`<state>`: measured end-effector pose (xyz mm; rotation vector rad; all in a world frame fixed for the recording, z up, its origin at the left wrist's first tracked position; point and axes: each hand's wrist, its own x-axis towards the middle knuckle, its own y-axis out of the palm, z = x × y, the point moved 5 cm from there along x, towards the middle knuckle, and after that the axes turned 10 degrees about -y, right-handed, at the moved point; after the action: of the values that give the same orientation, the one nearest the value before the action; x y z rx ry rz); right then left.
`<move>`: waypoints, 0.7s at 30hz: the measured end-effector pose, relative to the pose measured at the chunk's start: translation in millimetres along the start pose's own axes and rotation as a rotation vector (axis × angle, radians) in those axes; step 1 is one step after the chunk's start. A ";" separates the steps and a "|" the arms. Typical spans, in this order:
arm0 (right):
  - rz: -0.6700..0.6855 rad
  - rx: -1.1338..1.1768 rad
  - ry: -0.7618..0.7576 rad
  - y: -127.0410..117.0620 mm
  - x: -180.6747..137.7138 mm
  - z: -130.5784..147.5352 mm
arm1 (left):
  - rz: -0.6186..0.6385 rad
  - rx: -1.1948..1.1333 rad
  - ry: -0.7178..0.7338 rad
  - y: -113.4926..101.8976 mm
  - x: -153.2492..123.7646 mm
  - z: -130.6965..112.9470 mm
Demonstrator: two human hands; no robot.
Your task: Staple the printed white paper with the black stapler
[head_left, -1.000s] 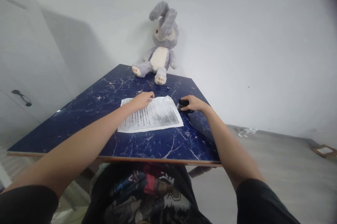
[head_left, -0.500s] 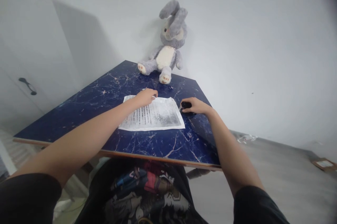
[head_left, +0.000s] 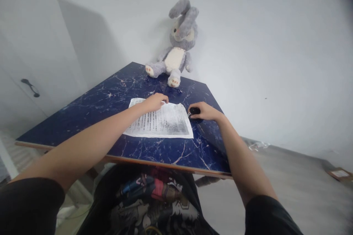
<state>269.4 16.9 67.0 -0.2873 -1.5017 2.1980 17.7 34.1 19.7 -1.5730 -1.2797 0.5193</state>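
Note:
A printed sheet of paper (head_left: 165, 123), slightly creased, lies on the dark blue marble-patterned table (head_left: 82, 113). My left hand (head_left: 156, 102) is at its far edge, fingers curled and closed on the paper there; the fingertips are partly hidden. Just off the sheet's right edge, my right hand (head_left: 205, 111) is wrapped around a small black stapler (head_left: 195, 110). A silvery metal part of it shows beside the paper, while the rest is covered by my fingers.
A grey plush rabbit (head_left: 178, 47) sits at the table's back edge, leaning against the white wall (head_left: 261, 43). To the left stands a white cabinet door with a dark handle (head_left: 30, 88). Clear plastic (head_left: 259, 146) and a brown box (head_left: 340, 173) lie on the floor at right.
My left hand has shifted slightly to the right along the paper's far edge. My right hand stays around the stapler. The whole view has moved a little.

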 end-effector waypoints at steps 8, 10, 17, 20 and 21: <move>0.025 -0.029 0.066 8.0 8.3 3.4 | -0.022 -0.002 -0.004 1.2 1.1 -8.7; 0.030 -0.034 0.088 7.8 9.2 2.6 | -0.027 -0.007 -0.005 0.5 0.7 -9.6; 0.052 -0.028 0.151 8.6 7.4 -2.5 | -0.037 -0.020 0.016 -1.1 -0.5 -12.0; 0.045 -0.074 0.141 10.9 7.8 -4.4 | -0.032 -0.016 0.010 -3.7 -0.6 -12.4; 0.044 -0.083 0.132 11.9 8.2 -4.7 | -0.029 -0.014 0.010 -4.8 -0.7 -12.3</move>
<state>261.1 21.3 54.9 -0.4871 -1.5295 2.1080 25.2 28.0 28.8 -1.5643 -1.2993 0.4841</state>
